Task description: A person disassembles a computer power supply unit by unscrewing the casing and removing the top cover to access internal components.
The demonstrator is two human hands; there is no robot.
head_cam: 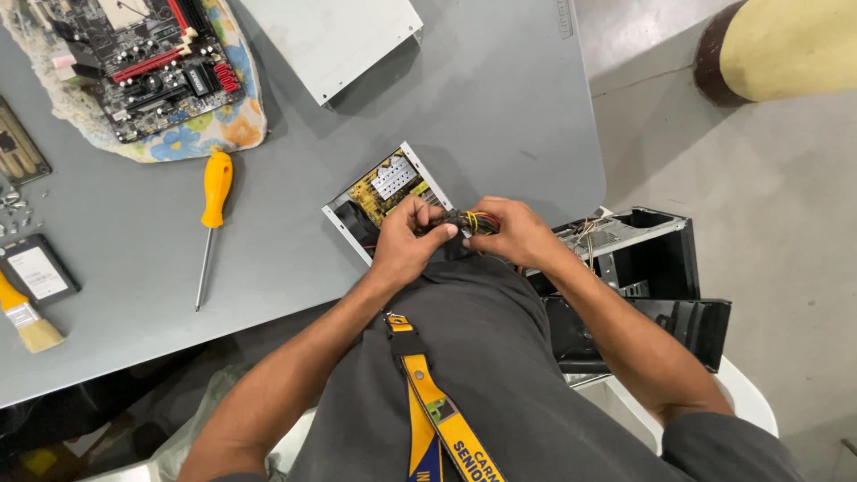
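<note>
Both hands are gripping a bundle of coloured wires (473, 221) — the left hand (406, 245) closing around its black connector end, the right hand (511, 230) pinching the strands just beside it. The bundle is hanging over the grey table (500, 107) edge, in front of an opened power supply (386, 198) — a yellow-handled screwdriver (212, 219) is lying well apart to the left.

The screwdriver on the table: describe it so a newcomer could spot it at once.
On the grey table, look left of the opened power supply that both hands work over. The screwdriver lies alone below the motherboard on its flowered cloth; its plain orange handle and thin bare shaft distinguish it from the brush.
</note>
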